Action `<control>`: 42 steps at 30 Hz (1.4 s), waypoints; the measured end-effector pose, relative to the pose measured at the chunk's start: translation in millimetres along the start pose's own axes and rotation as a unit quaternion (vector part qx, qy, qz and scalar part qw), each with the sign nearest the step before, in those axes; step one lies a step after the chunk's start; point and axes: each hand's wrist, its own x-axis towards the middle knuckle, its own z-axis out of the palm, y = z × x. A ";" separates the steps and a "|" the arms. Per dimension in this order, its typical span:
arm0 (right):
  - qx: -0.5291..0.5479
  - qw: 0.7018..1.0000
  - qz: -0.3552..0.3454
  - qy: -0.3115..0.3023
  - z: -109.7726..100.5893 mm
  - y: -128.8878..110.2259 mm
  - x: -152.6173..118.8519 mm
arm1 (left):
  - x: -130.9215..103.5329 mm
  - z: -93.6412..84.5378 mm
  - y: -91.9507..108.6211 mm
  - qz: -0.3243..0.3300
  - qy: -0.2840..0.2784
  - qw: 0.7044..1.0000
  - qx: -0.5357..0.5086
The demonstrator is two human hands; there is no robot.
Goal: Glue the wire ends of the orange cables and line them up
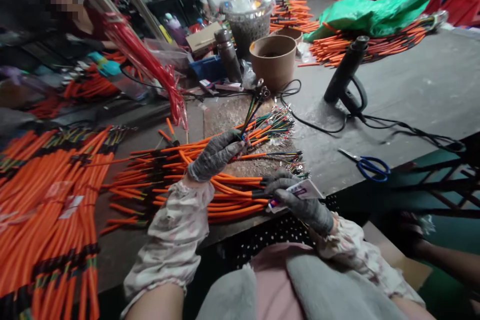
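Black and green wires (251, 111), tipped with metal rings (264, 91), are now gripped in the left hand (217, 154) over piled orange cables (234, 205); a flat card (308, 190) (print unreadable) is held in the right hand (310, 215). Rings are already on; work is judged partway done, loose cables seemingly left to be handled. The wires' root is masked by fingers (228, 146); the bundled stack (48, 235) is cut off.

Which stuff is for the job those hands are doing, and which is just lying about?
Looks like the job:
wires, in the left hand
orange cables
white card, in the right hand

Probably just lying about:
flask
green sheet
scissors and heat gun, untouched, though maybe tools for it
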 end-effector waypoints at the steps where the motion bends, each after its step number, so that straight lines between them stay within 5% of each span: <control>1: -0.038 0.999 -0.022 0.005 2.8 -3.4 6.7 | -2.7 4.5 -1.7 0.008 0.011 1.000 0.001; 6: -0.153 0.976 -0.115 0.107 27.5 2.3 58.4 | -17.5 34.6 -26.3 0.114 0.137 0.982 0.063; 9: -0.249 0.916 -0.241 0.205 41.6 8.6 78.5 | -24.8 44.5 -43.4 0.179 0.209 0.957 0.095; 12: -0.267 0.877 -0.304 0.259 53.3 10.8 77.8 | -30.6 45.4 -50.2 0.171 0.213 0.960 0.068; 14: -0.213 0.903 -0.261 0.266 61.4 9.4 71.5 | -35.0 44.7 -48.5 0.165 0.199 0.966 0.008; 17: -0.016 0.967 -0.087 0.238 70.4 1.5 67.1 | -43.4 45.1 -42.6 0.145 0.213 0.964 -0.071; 20: 0.138 0.958 -0.017 0.252 63.5 -14.7 75.3 | -52.2 44.1 -37.3 0.087 0.212 0.966 -0.123; 23: 0.135 0.967 -0.056 0.208 40.5 -33.8 91.3 | -56.5 35.7 -28.8 0.011 0.140 0.977 -0.158; 27: 0.100 0.992 -0.072 0.032 14.7 -45.1 113.0 | -49.9 18.5 -11.0 -0.076 -0.132 0.975 -0.159; 29: 0.094 0.992 -0.078 0.035 9.7 -42.1 117.4 | -44.7 15.4 -4.6 -0.086 -0.159 0.967 -0.182; 35: -0.056 0.983 -0.135 0.108 12.4 -33.1 84.8 | -41.0 40.6 -9.7 -0.001 0.085 0.963 -0.254; 39: -0.287 0.897 -0.304 0.144 26.1 -39.2 64.8 | -44.6 59.0 -17.8 0.039 0.176 0.951 -0.252; 42: -0.361 0.853 -0.358 0.122 36.8 -44.1 60.8 | -47.4 55.3 -16.0 0.013 0.262 0.917 -0.301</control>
